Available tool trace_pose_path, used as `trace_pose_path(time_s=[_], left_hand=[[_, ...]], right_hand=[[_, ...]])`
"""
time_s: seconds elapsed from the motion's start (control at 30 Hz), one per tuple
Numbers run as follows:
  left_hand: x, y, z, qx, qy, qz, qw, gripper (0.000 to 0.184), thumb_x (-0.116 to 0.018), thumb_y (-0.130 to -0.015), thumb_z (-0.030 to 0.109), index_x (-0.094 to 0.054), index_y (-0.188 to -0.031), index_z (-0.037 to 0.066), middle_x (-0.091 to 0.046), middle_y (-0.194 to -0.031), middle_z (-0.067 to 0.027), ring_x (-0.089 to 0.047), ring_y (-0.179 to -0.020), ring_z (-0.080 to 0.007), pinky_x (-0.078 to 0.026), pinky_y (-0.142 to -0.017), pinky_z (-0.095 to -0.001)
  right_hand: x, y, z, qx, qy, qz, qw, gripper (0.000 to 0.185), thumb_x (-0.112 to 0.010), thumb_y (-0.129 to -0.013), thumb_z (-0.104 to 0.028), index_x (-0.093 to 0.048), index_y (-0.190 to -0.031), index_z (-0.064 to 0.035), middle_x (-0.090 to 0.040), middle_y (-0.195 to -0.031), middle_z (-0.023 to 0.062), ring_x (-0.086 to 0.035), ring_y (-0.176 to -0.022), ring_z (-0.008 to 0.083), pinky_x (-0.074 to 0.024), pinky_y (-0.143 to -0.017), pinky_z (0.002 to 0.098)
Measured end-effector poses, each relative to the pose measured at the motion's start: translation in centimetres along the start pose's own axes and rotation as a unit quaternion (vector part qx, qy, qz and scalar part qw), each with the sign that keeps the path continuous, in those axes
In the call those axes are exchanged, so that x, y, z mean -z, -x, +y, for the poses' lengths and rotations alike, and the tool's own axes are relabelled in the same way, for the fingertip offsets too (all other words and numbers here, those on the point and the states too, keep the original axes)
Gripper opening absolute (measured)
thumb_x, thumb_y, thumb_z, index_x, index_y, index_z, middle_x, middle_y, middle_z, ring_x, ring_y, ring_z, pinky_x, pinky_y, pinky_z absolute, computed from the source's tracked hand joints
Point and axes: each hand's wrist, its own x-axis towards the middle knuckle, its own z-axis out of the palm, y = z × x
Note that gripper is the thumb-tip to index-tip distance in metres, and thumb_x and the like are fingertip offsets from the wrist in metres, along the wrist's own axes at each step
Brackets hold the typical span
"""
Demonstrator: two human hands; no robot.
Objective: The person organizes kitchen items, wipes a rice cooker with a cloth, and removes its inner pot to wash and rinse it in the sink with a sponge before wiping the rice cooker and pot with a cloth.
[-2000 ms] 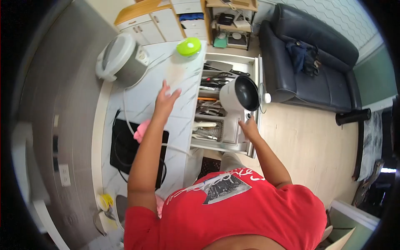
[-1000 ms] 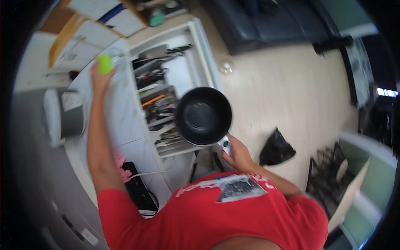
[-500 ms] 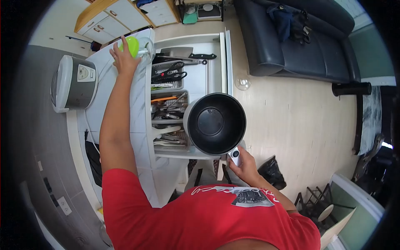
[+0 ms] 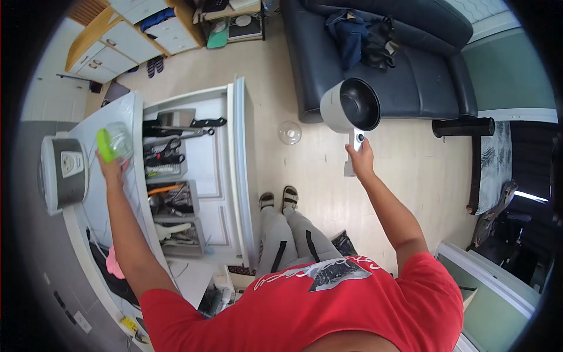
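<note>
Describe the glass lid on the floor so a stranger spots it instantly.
Start at the dark sofa, then the pale floor between it and the open drawer. There lies a round lid, see-through with a whitish centre, unlike the opaque pot raised in the right hand.

Bright, soft light; mild floor glare; strong fisheye bending with blackened edges.

The right grip [image 4: 361, 158] had carried the pan [image 4: 335, 109] from over the drawer [image 4: 206, 179] out past its front, towards the sofa [image 4: 410, 88]. The left grip [image 4: 111, 168], empty at first, had come to hold the green lid [image 4: 105, 145]. The glass lid [image 4: 290, 133], first seen edge-on beside the pan, lay flat on the floor [image 4: 393, 199]; both sandals [image 4: 290, 198] had come into view.
</note>
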Motion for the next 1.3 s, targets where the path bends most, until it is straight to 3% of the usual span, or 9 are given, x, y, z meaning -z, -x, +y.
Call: trace_pose_path(time_s=[0.33, 0.53, 0.57, 0.6, 0.63, 0.8, 0.9, 1.0, 1.3], left_hand=[[-6.2, 4.9, 4.0, 0.004, 0.016, -0.009, 1.0, 0.068, -0.05, -0.076, -0.012, -0.033, -0.134, 0.019, -0.046, -0.123, -0.0089, -0.053, -0.101, -0.0244, -0.053, -0.069, -0.0323], [-28.0, 14.4, 10.4, -0.394, -0.215, -0.158, 0.879, 0.065, -0.055, -0.077, -0.003, -0.031, -0.137, 0.005, -0.04, -0.134, -0.013, -0.047, -0.114, -0.0235, -0.04, -0.094, -0.0333], [-33.5, 18.3, 10.6, -0.178, -0.125, -0.212, 0.953, 0.066, -0.057, -0.077, 0.0, -0.032, -0.137, 0.005, -0.042, -0.132, -0.013, -0.045, -0.115, -0.0246, -0.041, -0.093, -0.0334], [-39.3, 19.3, 8.3, -0.349, -0.229, -0.213, 0.883, 0.067, -0.054, -0.075, -0.005, -0.032, -0.137, 0.008, -0.045, -0.127, -0.0132, -0.047, -0.112, -0.0238, -0.051, -0.074, -0.0265], [-45.5, 22.8, 8.0, -0.204, -0.119, -0.285, 0.929, 0.069, -0.052, -0.074, -0.008, -0.032, -0.138, 0.011, -0.047, -0.124, -0.0141, -0.048, -0.111, -0.0252, -0.051, -0.072, -0.0258], [-71.1, 30.4, -5.0, -0.272, -0.128, -0.388, 0.871, 0.085, -0.053, -0.064, -0.017, -0.031, -0.139, 0.017, -0.048, -0.119, -0.0181, -0.047, -0.113, -0.0312, -0.038, -0.096, -0.0348], [-80.1, 33.2, -11.0, -0.24, -0.109, -0.377, 0.888, 0.084, -0.054, -0.065, -0.016, -0.034, -0.137, 0.024, -0.043, -0.124, -0.0177, -0.047, -0.111, -0.0354, -0.039, -0.095, -0.0373], [-84.8, 34.2, -14.2, -0.279, -0.254, -0.306, 0.874, 0.085, -0.054, -0.063, -0.017, -0.034, -0.137, 0.02, -0.037, -0.129, -0.0175, -0.041, -0.119, -0.0331, -0.036, -0.097, -0.0405], [-82.9, 35.4, -15.0, -0.257, -0.265, -0.4, 0.839, 0.101, -0.075, -0.063, 0.014, -0.012, -0.142, 0.012, -0.003, -0.14, -0.0326, -0.022, -0.123, -0.0548, -0.025, -0.106, -0.0478]], right_hand=[[1.5, -19.2, 11.0, -0.173, 0.07, 0.118, 0.975, 0.044, -0.069, -0.068, -0.022, -0.055, -0.101, 0.0045, -0.062, -0.092, 0.0186, -0.06, -0.087, 0.0304, -0.0457, -0.076, 0.0362], [2.1, -29.8, 13.1, -0.238, 0.101, 0.124, 0.958, 0.056, -0.069, -0.068, -0.03, -0.051, -0.106, 0.0065, -0.058, -0.104, 0.0269, -0.056, -0.1, 0.0397, -0.044, -0.086, 0.0411], [1.7, -32.0, 14.4, -0.247, 0.095, 0.134, 0.955, 0.056, -0.069, -0.069, -0.03, -0.05, -0.107, 0.0064, -0.058, -0.105, 0.0273, -0.056, -0.1, 0.0402, -0.0437, -0.087, 0.0414], [1.3, -33.5, 16.0, -0.26, 0.092, 0.141, 0.951, 0.057, -0.069, -0.069, -0.03, -0.05, -0.108, 0.0063, -0.057, -0.105, 0.0276, -0.055, -0.101, 0.0407, -0.0434, -0.087, 0.0418], [1.3, -35.2, 16.9, -0.248, 0.092, 0.136, 0.955, 0.059, -0.069, -0.069, -0.029, -0.046, -0.112, 0.0057, -0.056, -0.106, 0.0286, -0.054, -0.101, 0.0413, -0.042, -0.089, 0.0423], [0.9, -40.4, 21.8, -0.171, 0.046, 0.118, 0.977, 0.071, -0.069, -0.071, -0.028, -0.034, -0.125, 0.0033, -0.054, -0.109, 0.0286, -0.051, -0.105, 0.0421, -0.0389, -0.091, 0.0424], [1.7, -41.6, 24.3, -0.048, -0.032, 0.008, 0.998, 0.065, -0.063, -0.082, -0.026, -0.03, -0.131, 0.0004, -0.052, -0.115, 0.0192, -0.052, -0.105, 0.0306, -0.0385, -0.09, 0.0334], [3.5, -41.2, 24.5, -0.177, -0.259, -0.104, 0.944, 0.053, -0.055, -0.087, -0.017, -0.031, -0.132, -0.0026, -0.052, -0.113, 0.01, -0.052, -0.099, 0.0202, -0.0404, -0.086, 0.0295], [2.4, -27.3, 33.6, -0.238, -0.13, -0.36, 0.892, 0.044, -0.051, -0.088, -0.032, -0.046, -0.124, -0.0064, -0.054, -0.105, 0.0046, -0.051, -0.095, 0.0127, -0.0422, -0.082, 0.0296]])
